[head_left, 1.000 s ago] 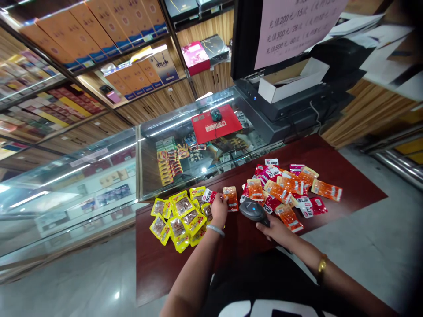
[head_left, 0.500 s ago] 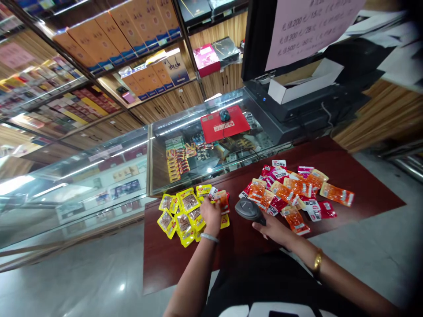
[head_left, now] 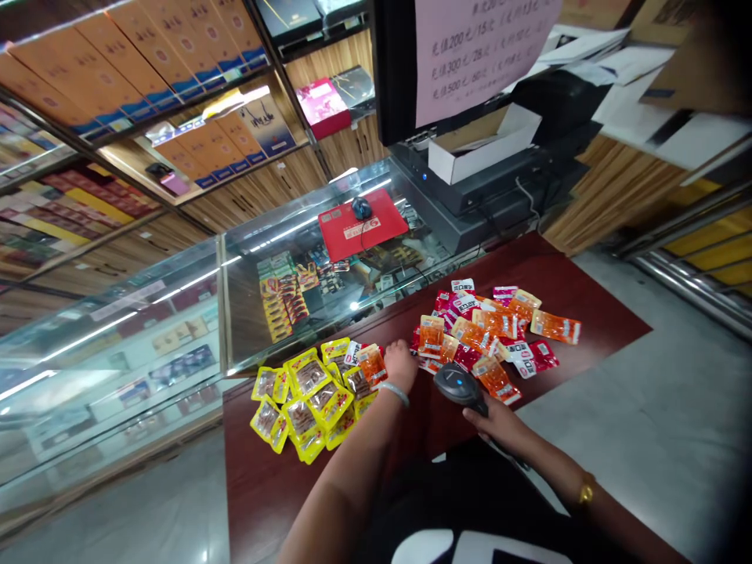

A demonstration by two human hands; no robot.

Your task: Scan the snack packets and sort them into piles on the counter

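My right hand [head_left: 500,427] is closed around the handle of a dark barcode scanner [head_left: 457,384], whose head shows a small blue light. The scanner points left, in front of the pile of red and orange snack packets [head_left: 470,333]. My left hand [head_left: 400,363] is over the counter between the two piles, close to the left edge of the red and orange one. Its fingers are bent and their tips hidden, so I cannot tell if it holds anything. Just left of it, an orange packet [head_left: 371,364] lies on the yellow snack packets [head_left: 309,395].
The packets lie on a dark red-brown counter [head_left: 264,486]. Behind it stands a glass display case [head_left: 247,329] with a red mouse pad [head_left: 388,227] and a mouse [head_left: 361,207] on top. A monitor [head_left: 395,86] and a white open box [head_left: 487,149] stand at the back right.
My left hand has moved right, off the yellow pile, leaving the orange packet there. My right hand still grips the scanner. The view has shifted, so the surroundings appear further left.
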